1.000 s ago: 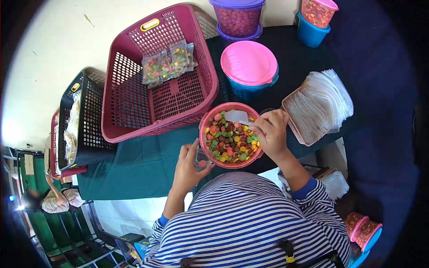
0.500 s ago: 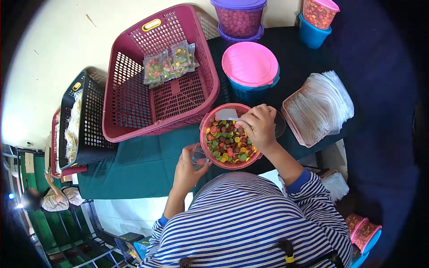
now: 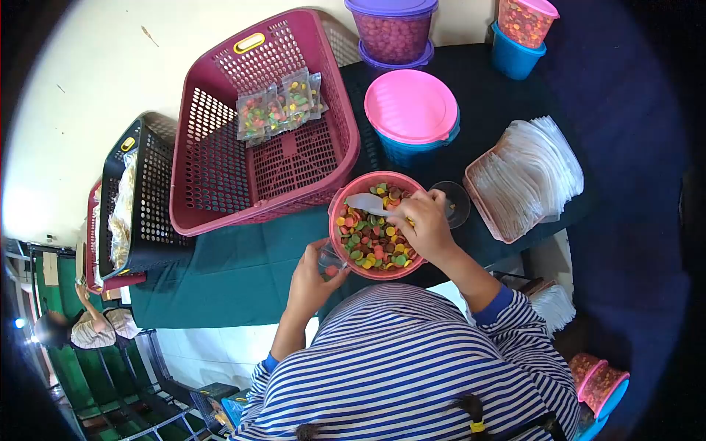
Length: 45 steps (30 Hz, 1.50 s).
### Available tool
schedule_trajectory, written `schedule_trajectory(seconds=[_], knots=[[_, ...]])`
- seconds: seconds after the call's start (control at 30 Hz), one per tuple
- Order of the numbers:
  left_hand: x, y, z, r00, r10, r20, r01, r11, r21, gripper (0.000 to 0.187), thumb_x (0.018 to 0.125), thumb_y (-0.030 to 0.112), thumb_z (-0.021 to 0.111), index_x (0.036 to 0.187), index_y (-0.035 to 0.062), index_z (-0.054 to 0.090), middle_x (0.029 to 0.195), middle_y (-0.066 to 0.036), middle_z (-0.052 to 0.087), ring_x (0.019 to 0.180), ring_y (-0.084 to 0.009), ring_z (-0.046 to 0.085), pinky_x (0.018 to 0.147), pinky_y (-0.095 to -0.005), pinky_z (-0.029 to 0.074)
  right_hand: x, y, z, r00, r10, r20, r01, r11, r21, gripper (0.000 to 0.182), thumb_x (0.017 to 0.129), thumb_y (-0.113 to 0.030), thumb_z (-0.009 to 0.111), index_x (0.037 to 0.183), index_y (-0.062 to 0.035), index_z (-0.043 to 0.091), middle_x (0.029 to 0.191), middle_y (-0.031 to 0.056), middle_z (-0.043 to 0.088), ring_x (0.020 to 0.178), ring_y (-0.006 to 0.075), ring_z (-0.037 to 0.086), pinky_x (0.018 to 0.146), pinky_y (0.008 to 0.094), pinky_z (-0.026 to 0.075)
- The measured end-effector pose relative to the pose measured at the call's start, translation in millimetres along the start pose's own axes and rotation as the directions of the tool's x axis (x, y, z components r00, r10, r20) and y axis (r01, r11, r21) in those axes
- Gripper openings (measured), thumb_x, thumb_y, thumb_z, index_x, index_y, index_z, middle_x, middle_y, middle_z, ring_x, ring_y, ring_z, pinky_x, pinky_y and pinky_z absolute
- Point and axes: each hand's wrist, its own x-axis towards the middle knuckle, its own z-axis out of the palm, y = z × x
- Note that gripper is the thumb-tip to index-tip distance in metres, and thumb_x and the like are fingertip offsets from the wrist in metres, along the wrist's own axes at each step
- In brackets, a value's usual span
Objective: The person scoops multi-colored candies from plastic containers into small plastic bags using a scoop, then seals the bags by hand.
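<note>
A pink bowl [image 3: 340,200] full of coloured candies [image 3: 371,239] stands on the dark green table near me. My right hand [image 3: 426,224] is over the bowl and grips a white scoop [image 3: 365,202] whose head lies on the candies. My left hand [image 3: 309,279] holds a small clear plastic bag [image 3: 330,262] with a few candies in it, just left of the bowl's rim. A maroon basket [image 3: 213,176] beyond the bowl holds several filled candy bags [image 3: 279,106].
A pink tray with a stack of empty clear bags [image 3: 529,173] lies at right. A clear cup [image 3: 456,202] stands beside the bowl. Lidded tubs: pink-lidded blue [image 3: 410,106], purple [image 3: 392,29], another [image 3: 521,26]. A black basket [image 3: 136,198] is at left. Another person [image 3: 81,323] is far below left.
My right hand has drawn back toward me and lowered the scoop's head onto the candies at the bowl's left. My left hand has kept the small bag by the rim.
</note>
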Motion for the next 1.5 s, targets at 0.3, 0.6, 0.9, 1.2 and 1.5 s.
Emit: schedule_trajectory(seconds=[0.3,0.6,0.9,1.2,1.5], knots=[[2.1,-0.7,2.9,0.998,0.055,-0.039,-0.053,0.997,0.053,0.066,0.074,0.020,0.082,0.127,0.0001,0.048,0.113,-0.019,0.061,0.101,-0.0321,0.063,0.084,-0.0394,0.052,-45.2,-1.7,-16.1,0.981,-0.046,0.187,0.033,0.997,0.069,0.020,0.079,-0.024,0.076,0.080,-0.0110,0.061,0.079,0.0014,0.060,0.084,0.0195,0.055,0.086,0.0416,0.032],[1.0,1.8,1.9,0.999,0.024,-0.020,-0.024,0.999,0.029,0.065,0.075,0.021,0.082,0.127,0.0004,0.049,0.114,-0.018,0.061,0.106,-0.0321,0.061,0.087,-0.0403,0.051,-57.1,-17.4,-38.3,0.925,0.276,0.259,-0.311,0.945,0.104,0.017,0.082,-0.015,0.072,0.094,-0.0102,0.061,0.090,0.0069,0.064,0.086,0.0243,0.058,0.085,0.0402,0.033],[-4.8,12.8,-3.2,1.000,-0.020,0.005,0.020,0.999,-0.034,0.067,0.075,0.021,0.082,0.129,0.0006,0.048,0.114,-0.018,0.060,0.105,-0.0321,0.061,0.088,-0.0399,0.050,-42.7,-39.2,-17.6,0.931,0.247,0.269,-0.263,0.964,0.026,0.016,0.082,-0.013,0.070,0.096,-0.0111,0.062,0.083,0.0047,0.064,0.086,0.0242,0.061,0.085,0.0407,0.033],[-7.1,4.6,-3.2,0.999,-0.027,-0.025,0.026,0.999,-0.041,0.069,0.074,0.017,0.082,0.131,0.0008,0.046,0.113,-0.018,0.060,0.109,-0.0303,0.060,0.093,-0.0397,0.049,-42.5,-3.9,-23.1,0.813,0.536,0.230,-0.581,0.711,0.395,0.011,0.090,-0.007,0.062,0.098,-0.0037,0.055,0.086,0.0103,0.067,0.085,0.0188,0.067,0.083,0.0323,0.044],[-5.1,6.6,-0.3,0.993,0.098,-0.072,-0.097,0.995,0.025,0.069,0.075,0.018,0.082,0.130,0.0004,0.044,0.128,-0.020,0.056,0.121,-0.0349,0.054,0.101,-0.0419,0.044,-39.2,17.0,-31.2,0.717,0.626,0.306,-0.604,0.339,0.721,0.006,0.099,-0.010,0.054,0.102,-0.0060,0.050,0.085,0.0032,0.061,0.082,0.0094,0.059,0.074,0.0244,0.043]])
